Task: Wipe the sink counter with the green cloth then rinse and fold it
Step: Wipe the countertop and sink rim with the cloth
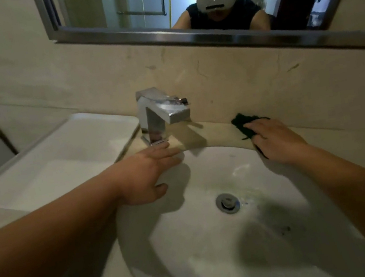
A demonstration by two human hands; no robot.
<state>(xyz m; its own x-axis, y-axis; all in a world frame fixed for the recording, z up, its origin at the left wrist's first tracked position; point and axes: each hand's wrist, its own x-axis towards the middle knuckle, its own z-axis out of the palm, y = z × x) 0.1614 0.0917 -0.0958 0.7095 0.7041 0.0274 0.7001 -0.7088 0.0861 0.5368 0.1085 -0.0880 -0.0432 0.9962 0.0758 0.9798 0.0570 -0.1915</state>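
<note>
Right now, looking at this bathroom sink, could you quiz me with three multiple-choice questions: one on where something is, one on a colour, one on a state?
1. Where is the cloth?
A. in the basin
B. on the counter right of the tap
C. on the white tray

2. What colour is the cloth?
A. dark green
B. red
C. yellow

3. Is water running from the tap?
A. a strong stream
B. the basin is overflowing
C. no stream shows

Answers: 1 B, the right hand presses it on the counter behind the basin. 2 A, it looks dark green. 3 C, nothing falls from the spout.
</note>
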